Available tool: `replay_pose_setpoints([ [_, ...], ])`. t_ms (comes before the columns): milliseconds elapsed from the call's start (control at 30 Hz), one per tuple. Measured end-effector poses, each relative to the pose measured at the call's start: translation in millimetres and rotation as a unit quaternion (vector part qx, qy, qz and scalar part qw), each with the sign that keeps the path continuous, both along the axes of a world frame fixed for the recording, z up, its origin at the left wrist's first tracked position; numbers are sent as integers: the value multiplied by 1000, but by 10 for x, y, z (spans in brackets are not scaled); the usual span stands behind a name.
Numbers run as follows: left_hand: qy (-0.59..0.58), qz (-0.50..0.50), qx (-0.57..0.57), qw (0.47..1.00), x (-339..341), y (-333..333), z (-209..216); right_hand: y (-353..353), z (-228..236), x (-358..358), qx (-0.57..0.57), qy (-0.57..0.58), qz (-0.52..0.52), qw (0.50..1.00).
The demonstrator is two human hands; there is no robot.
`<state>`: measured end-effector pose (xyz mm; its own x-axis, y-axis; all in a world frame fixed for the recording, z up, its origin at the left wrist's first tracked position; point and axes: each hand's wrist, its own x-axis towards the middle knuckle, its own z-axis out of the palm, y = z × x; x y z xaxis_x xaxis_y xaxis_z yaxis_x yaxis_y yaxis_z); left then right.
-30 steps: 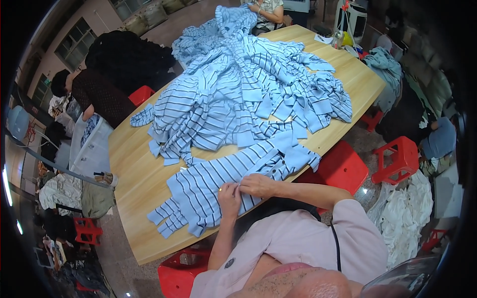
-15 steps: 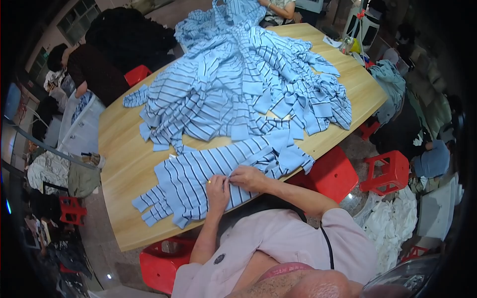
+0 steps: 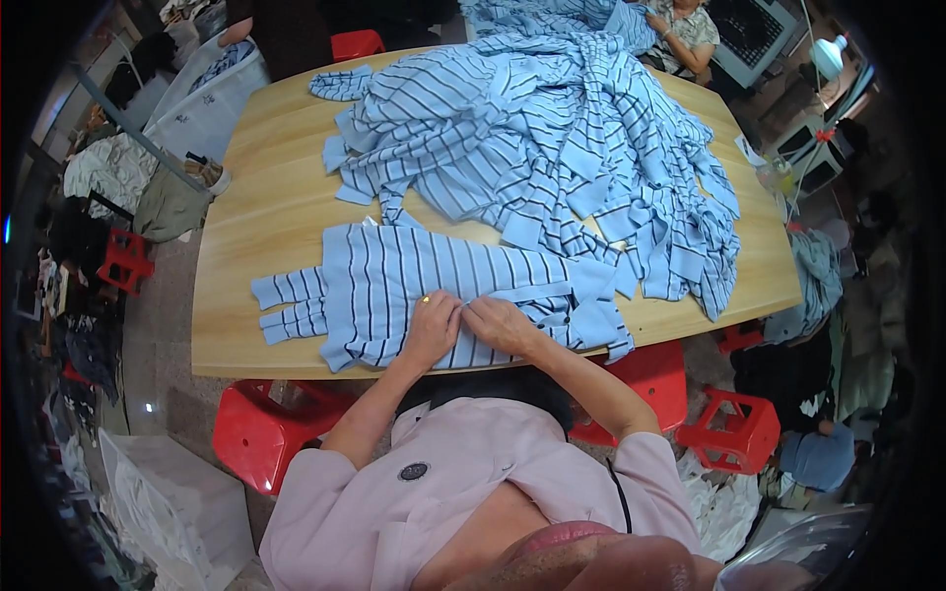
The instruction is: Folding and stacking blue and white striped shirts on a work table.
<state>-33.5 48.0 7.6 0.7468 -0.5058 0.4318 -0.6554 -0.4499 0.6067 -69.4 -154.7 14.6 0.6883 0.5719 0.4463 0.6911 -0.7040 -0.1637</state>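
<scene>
A light-blue knit shirt with dark stripes [image 3: 394,266] lies flat along the near edge of the table, its sleeves pointing left and its collar end to the right. A few dark buttons show on its right part. My left hand [image 3: 432,327] rests on the middle of the shirt, fingers bent and pinched on its fabric. Close against it, my right hand [image 3: 501,325] also has its fingertips closed on the shirt, by the end of the front placket [image 3: 532,292]. What lies between the fingertips is too small to make out.
A large pile of matching striped shirts [image 3: 512,138] covers the far part of the wooden table [image 3: 256,197]. Red stools [image 3: 258,433] stand at the near side. A white bin [image 3: 212,108] and another person's hand [image 3: 236,32] are at far left; a co-worker [image 3: 685,34] handles shirts at far right.
The head view has turned and shifted, so the table sits straighter and the pile lies farther right. Both my hands stay together on the shirt, fingertips still pinched.
</scene>
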Motion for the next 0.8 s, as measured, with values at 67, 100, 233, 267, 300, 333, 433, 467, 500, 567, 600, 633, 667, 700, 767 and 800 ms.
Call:
replay_pose_setpoints([
  [67,-6,5,-4,1000,-12,9,-2,-17,-53,-9,44,-35,6,998],
  [100,0,2,-4,1000,-4,28,0,-7,-85,0,47,-47,11,998],
  [233,24,-30,21,999,37,82,65,7,-36,-28,59,-68,19,996],
  [267,30,-40,25,998,56,84,105,-10,-36,-29,59,-80,20,995],
  [300,37,-51,30,998,78,79,144,-30,-36,-32,60,-93,22,994],
  [333,38,-68,47,996,126,96,178,-34,-23,-32,67,-96,23,993],
  [433,54,-93,72,992,180,117,256,-51,6,-43,55,-115,26,991],
  [467,60,-97,81,990,188,121,268,-62,12,-46,50,-119,33,991],
  [500,67,-102,89,989,189,120,277,-81,20,-54,44,-123,40,991],
  [567,71,-104,100,987,184,97,272,-102,36,-64,39,-122,44,991],
  [600,75,-103,98,987,181,99,285,-104,32,-65,36,-124,47,991],
  [633,89,-113,94,985,188,112,275,-112,42,-70,35,-124,49,990],
  [667,85,-115,97,985,204,144,266,-101,50,-68,37,-129,47,990],
  [700,103,-126,86,983,221,178,253,-87,56,-63,40,-127,45,990],
  [767,123,-137,75,980,210,202,269,-100,74,-75,43,-123,43,991],
  [800,138,-146,82,976,203,220,273,-110,83,-76,41,-110,44,992],
])
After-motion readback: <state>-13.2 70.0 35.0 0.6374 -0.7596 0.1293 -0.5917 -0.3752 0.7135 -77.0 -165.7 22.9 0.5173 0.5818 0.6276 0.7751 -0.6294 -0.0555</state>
